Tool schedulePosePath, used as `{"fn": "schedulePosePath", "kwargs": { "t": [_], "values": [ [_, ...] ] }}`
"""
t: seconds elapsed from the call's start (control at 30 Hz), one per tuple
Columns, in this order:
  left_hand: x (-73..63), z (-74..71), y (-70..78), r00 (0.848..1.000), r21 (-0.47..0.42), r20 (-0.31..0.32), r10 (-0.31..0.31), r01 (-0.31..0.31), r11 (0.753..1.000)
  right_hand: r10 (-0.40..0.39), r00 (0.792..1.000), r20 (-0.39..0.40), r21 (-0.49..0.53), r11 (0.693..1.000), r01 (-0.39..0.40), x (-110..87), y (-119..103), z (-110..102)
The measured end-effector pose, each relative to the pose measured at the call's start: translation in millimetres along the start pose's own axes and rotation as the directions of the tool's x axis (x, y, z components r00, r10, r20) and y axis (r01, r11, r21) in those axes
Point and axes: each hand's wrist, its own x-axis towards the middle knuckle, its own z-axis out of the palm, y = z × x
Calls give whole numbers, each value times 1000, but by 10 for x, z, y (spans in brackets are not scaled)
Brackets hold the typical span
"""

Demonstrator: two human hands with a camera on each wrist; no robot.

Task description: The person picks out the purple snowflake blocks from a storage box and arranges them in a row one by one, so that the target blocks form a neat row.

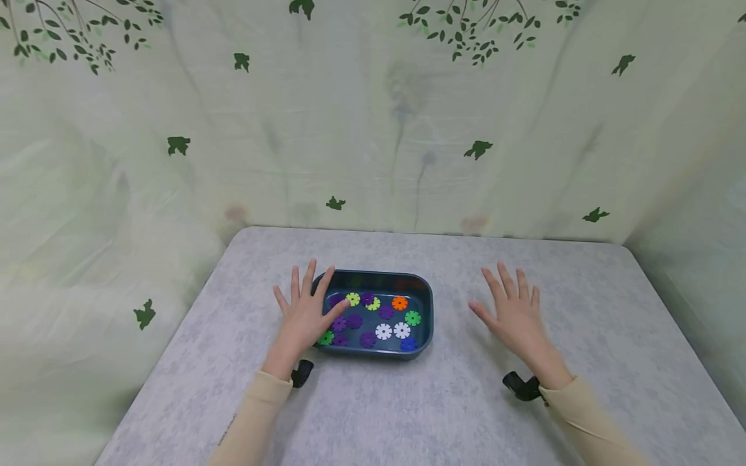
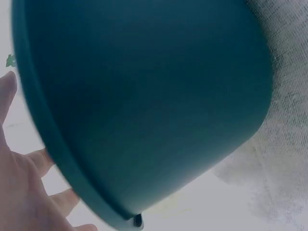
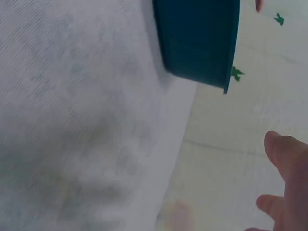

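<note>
A dark blue-green rectangular tray (image 1: 373,353) holds several small notched plastic discs in purple, yellow, white, green, orange and blue. Over its left end my left hand (image 1: 303,320) is spread, thumb and fingers straight, overlapping the rim in the head view. In the left wrist view the tray's outer wall (image 2: 154,106) fills most of the picture, with fingers (image 2: 62,199) beside its rim. My right hand (image 1: 515,317) is held out to the right of the tray, fingers spread, holding nothing. The right wrist view shows the tray (image 3: 197,43) apart from that hand's thumb (image 3: 279,147).
A grey mottled cloth covers the table (image 1: 466,414). Behind it hangs a pale curtain (image 1: 361,129) printed with leaves and birds, which also runs along both sides. A black wrist camera strap (image 1: 522,386) sits at the right wrist, another (image 1: 303,373) at the left.
</note>
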Motion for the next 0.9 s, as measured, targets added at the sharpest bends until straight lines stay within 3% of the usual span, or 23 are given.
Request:
{"fn": "schedulePosePath", "kwargs": {
  "t": [0.17,0.27,0.37,0.47,0.53,0.6,0.73,0.77,0.83,0.9],
  "values": [
    [27,-34,-33,999,-1,-23,33,-33,999,-105,994,-14,150,983,106,124,-197,49],
    [50,-55,-84,998,-44,-34,57,-59,997,-144,990,-4,312,940,138,195,-368,87],
    [69,-62,-153,995,-161,-66,72,-82,984,-177,984,17,482,864,147,264,-547,150],
    [91,-34,-235,993,-342,-111,45,-81,936,-192,979,69,658,746,100,329,-714,219],
    [111,5,-296,993,-489,-121,6,-65,870,-198,973,122,756,653,38,368,-811,269],
    [128,55,-361,995,-629,-91,-43,-24,777,-211,961,181,828,559,-33,408,-896,320],
    [131,91,-429,996,-842,23,-86,66,535,-229,932,282,887,433,-162,490,-1040,441],
    [131,109,-450,995,-870,45,-88,82,487,-225,925,305,892,407,-195,508,-1079,468],
    [127,149,-488,994,-907,75,-77,100,409,-195,917,349,894,365,-262,544,-1151,536],
    [121,192,-518,993,-922,94,-67,112,371,-160,906,393,887,325,-328,576,-1220,603]
  ]
}}
